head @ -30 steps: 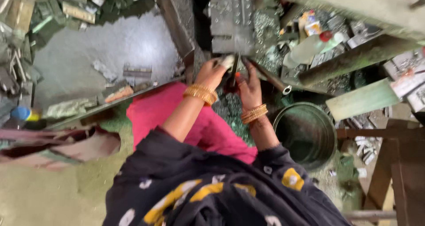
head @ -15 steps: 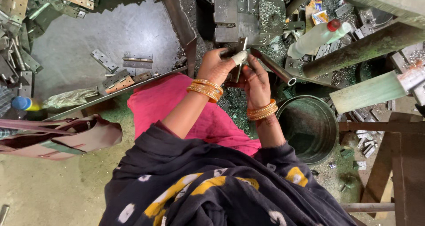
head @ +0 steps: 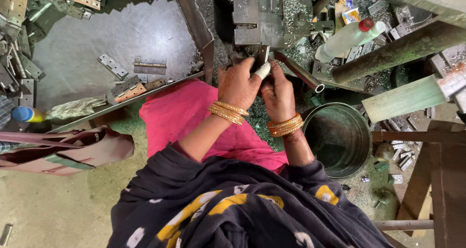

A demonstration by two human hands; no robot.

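Left hand curled shut, fingertips pinching a small pale metal piece. Right hand closed too, pressed against the left, gripping the same piece from the other side. Gold bangles on the left wrist, orange ones on the right. Piece held just below the grey metal press block, close to a slanting steel tube. Under the arms, a pink-clad lap. To the right, a dark round metal bucket. Further left, flat hinges scattered on a grey steel sheet. Above right, a clear plastic bottle with red cap.
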